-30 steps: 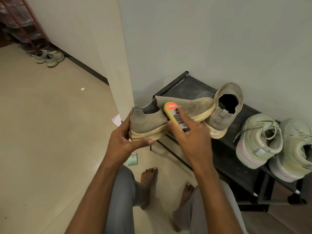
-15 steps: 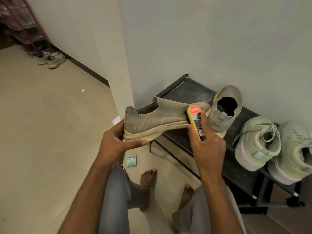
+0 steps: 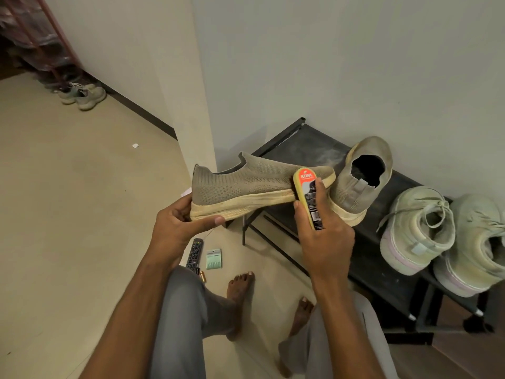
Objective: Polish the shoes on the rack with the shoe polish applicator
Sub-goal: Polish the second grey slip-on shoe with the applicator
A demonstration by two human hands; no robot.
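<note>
Left hand point(image 3: 177, 225) grips the knit shoe point(image 3: 246, 187) by its heel, steadying it; right hand point(image 3: 322, 236) presses the applicator point(image 3: 307, 195) at three o'clock.

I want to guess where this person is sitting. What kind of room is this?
Probably a hallway or entryway in a home. A low black shoe rack stands against the wall with pale sneakers on it, more shoes sit on the tiled floor, and a TV remote lies nearby.

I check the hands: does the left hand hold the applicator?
No, the right hand grips the applicator; the left hand holds the shoe.
</note>
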